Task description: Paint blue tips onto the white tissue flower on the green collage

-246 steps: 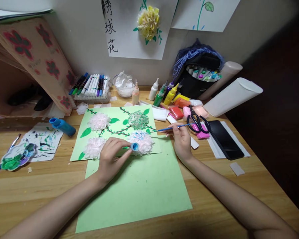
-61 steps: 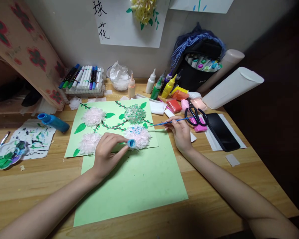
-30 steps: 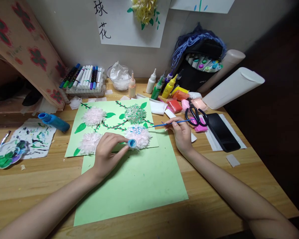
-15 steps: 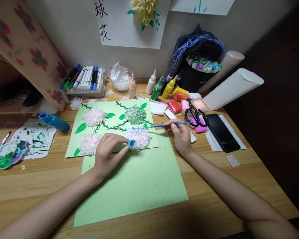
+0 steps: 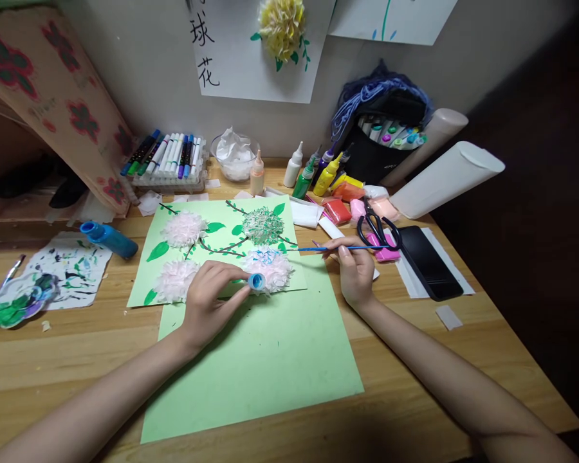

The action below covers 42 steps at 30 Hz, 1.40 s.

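Note:
Between thumb and fingers, my left hand pinches a small blue bottle cap, its hollow side facing up with blue paint in it. A thin blue paintbrush is gripped in my right hand, tip pointing left. That tip lies close to the lower right paper flower, pale pink with blue strokes on its upper part. The flower is on a light green sheet with other pink flowers, painted leaves and stems, and a green-painted flower. My left hand partly covers the lower left flower.
An uncapped blue paint bottle lies left of the sheet, near a paint-smeared palette and stained paper. Paint bottles, markers and a bowl line the back. Scissors and a phone lie to the right.
My right hand and the paintbrush have shifted slightly to the right, the tip drawing back from the flower. My left hand keeps the cap in nearly the same place. The camera view has tilted slightly.

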### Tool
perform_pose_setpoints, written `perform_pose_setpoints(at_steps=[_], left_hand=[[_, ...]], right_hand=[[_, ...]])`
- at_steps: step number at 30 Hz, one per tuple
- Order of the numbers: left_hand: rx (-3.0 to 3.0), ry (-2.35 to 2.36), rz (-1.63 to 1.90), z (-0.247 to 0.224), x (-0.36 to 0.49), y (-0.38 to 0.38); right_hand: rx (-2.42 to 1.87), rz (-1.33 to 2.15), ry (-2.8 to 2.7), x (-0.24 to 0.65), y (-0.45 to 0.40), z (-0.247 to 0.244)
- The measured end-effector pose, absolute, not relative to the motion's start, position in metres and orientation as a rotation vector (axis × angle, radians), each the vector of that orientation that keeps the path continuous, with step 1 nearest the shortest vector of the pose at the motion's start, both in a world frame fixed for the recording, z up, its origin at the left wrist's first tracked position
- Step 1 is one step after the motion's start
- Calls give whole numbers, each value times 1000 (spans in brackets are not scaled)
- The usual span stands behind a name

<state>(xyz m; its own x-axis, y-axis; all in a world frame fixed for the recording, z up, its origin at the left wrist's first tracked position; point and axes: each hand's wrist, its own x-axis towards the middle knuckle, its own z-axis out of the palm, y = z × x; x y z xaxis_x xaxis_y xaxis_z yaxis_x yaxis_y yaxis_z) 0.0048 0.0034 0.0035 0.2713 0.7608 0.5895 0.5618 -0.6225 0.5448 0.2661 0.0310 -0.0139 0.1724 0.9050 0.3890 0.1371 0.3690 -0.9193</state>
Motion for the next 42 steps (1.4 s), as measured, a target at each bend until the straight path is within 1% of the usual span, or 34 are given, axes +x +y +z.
perform_pose_setpoints(at_steps=[6, 12, 16, 21, 28, 34, 42], left_hand=[[2297, 1226, 1271, 4, 5, 3], [2289, 1229, 1269, 3, 4, 2], [2289, 1227, 1281, 3, 5, 1], [2276, 1222, 1281, 3, 5, 0], [2267, 1222, 1294, -2, 5, 0], [2359, 1235, 1307, -5, 6, -1], [2446, 1273, 1332, -6, 6, 0]], right_hand=[[-1098, 724, -1281, 265, 31, -13], [-1069, 863, -1252, 266, 35, -18], [-1060, 879, -1133, 265, 36, -20], [-1070, 917, -1157, 265, 38, -21], [-1053, 817, -1054, 270, 45, -28], [-1045, 768, -1221, 264, 33, -26], [-985, 577, -1332, 264, 27, -28]])
